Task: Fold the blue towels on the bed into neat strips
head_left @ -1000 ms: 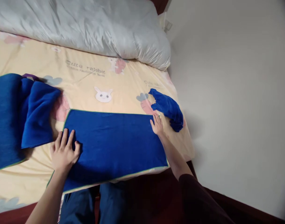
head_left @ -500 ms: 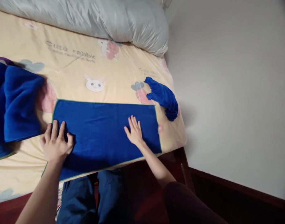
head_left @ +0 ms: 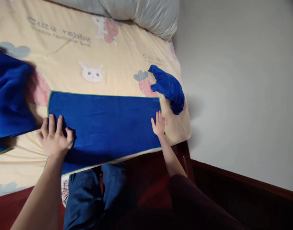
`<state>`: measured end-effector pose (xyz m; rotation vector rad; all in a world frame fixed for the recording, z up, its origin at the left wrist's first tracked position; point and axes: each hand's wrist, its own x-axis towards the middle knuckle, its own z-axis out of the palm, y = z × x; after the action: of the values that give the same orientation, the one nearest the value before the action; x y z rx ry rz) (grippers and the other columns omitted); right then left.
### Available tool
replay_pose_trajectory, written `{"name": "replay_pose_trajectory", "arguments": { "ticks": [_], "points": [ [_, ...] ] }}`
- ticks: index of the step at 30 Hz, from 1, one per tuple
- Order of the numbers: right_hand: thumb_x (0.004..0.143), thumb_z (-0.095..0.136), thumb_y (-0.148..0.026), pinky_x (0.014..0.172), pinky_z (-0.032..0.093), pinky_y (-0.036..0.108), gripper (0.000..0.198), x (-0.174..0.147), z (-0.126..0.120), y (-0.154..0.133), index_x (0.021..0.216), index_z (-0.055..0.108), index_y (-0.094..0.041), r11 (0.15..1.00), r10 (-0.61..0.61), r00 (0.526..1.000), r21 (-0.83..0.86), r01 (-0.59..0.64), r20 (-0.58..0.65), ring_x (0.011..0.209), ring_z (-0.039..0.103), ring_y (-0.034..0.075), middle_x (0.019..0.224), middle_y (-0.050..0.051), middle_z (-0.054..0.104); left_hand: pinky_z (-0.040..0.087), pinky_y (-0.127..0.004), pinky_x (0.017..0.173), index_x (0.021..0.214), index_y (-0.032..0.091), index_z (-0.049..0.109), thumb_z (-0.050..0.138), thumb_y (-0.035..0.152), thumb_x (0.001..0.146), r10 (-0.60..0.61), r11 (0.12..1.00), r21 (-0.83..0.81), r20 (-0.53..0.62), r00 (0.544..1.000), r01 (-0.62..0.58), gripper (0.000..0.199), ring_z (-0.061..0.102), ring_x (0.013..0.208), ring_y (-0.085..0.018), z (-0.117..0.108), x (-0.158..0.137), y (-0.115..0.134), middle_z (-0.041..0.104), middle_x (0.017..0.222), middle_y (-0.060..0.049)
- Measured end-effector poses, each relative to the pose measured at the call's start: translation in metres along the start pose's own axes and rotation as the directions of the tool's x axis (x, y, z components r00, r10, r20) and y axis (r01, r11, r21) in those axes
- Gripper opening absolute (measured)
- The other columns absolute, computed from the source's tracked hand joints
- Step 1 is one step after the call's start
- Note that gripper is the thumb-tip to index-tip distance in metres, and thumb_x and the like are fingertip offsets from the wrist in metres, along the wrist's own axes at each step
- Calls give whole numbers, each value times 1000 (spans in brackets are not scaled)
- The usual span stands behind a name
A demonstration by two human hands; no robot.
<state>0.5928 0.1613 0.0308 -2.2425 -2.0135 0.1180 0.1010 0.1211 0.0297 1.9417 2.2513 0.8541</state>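
Observation:
A blue towel [head_left: 108, 124] with green edging lies spread out flat on the bed, along its near edge. My left hand [head_left: 55, 137] presses on the towel's left end, fingers spread. On its right edge rests my right hand [head_left: 159, 124], palm down with the fingers stretched out. Neither hand grips anything. To the right of the towel lies a crumpled blue cloth [head_left: 169, 89]. More blue fabric [head_left: 12, 95], loosely folded, sits on the bed left of my left hand, partly cut off by the view.
The bed has a yellow sheet [head_left: 122, 73] printed with rabbits and carrots. A grey, shiny rolled quilt [head_left: 146, 16] lies along the top. A pale wall [head_left: 237, 83] stands to the right. My legs [head_left: 89, 195] are at the bed's near side.
My right hand has slid right across the towel, from its inner part to its right edge. My left hand stays at the left end. The camera view has shifted slightly.

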Motion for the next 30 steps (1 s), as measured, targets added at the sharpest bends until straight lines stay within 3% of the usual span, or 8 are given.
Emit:
{"name": "replay_pose_trajectory", "arguments": {
  "ticks": [3, 6, 8, 10, 15, 26, 28, 30],
  "points": [
    [108, 22, -44, 125, 5, 53, 64, -26, -1, -38, 158, 24, -3, 999, -18, 1000, -39, 18, -3, 156, 6, 26, 167, 18, 16, 25, -56, 115, 151, 20, 46, 50, 37, 89, 10, 1000, -13, 1, 1000, -10, 64, 33, 148, -35, -1, 0, 0, 37, 161, -11],
    [107, 27, -45, 127, 11, 50, 63, -68, 0, -59, 162, 19, -15, 982, -185, 980, -27, 188, 75, 157, 8, 23, 169, 10, 15, 25, -56, 115, 151, 19, 46, 50, 37, 89, 14, 1000, -22, 1, 1000, -14, 64, 32, 148, -35, 0, 0, -1, 37, 161, -11],
    [106, 29, -46, 126, 15, 52, 64, -92, -1, -47, 163, 16, -20, 982, -185, 977, -25, 188, 103, 156, 12, 24, 169, 9, 17, 25, -56, 115, 151, 19, 46, 50, 37, 89, 10, 1000, -21, 7, 1000, -10, 64, 32, 148, -34, 1, -1, -2, 37, 161, -11],
    [106, 28, -46, 125, 18, 55, 65, -105, -4, -17, 163, 14, -19, 995, -91, 994, -40, 94, 60, 156, 15, 26, 168, 11, 18, 24, -55, 115, 151, 19, 46, 50, 37, 89, 3, 1000, -16, 13, 1000, -3, 64, 32, 148, -34, 2, -1, -3, 37, 161, -11],
    [106, 24, -39, 123, 20, 56, 63, -106, -7, 47, 163, 13, -15, 997, -62, 998, -43, 62, 18, 155, 17, 27, 167, 13, 20, 20, -56, 117, 152, 18, 43, 51, 36, 91, 1, 1000, -3, 48, 999, -1, 63, 28, 149, -34, 4, -1, -4, 33, 163, -10],
    [104, 25, -41, 126, 14, 51, 65, -108, -10, 49, 162, 18, -14, 998, -55, 998, -4, 55, -6, 156, 13, 23, 168, 9, 18, 9, -59, 120, 153, 5, 34, 46, 34, 100, -14, 1000, 30, 164, 986, 9, 62, 14, 152, -31, -7, 0, 4, 22, 166, -18],
    [104, 25, -41, 125, 15, 51, 65, -109, -10, 51, 162, 19, -13, 998, -56, 998, 1, 56, -13, 156, 12, 24, 169, 10, 16, 2, -63, 119, 153, 1, 31, 44, 36, 101, -44, 998, 53, 161, 986, 35, 64, 7, 153, -34, -9, -7, 23, 18, 166, -21],
    [103, 26, -40, 125, 16, 52, 65, -110, -10, 52, 161, 20, -13, 998, -65, 998, 0, 65, -19, 156, 13, 25, 169, 10, 15, -3, -65, 120, 152, 1, 34, 45, 39, 100, -33, 998, 66, 172, 985, 22, 66, -1, 155, -36, -6, -22, 60, 13, 167, -22]
  ]
}}
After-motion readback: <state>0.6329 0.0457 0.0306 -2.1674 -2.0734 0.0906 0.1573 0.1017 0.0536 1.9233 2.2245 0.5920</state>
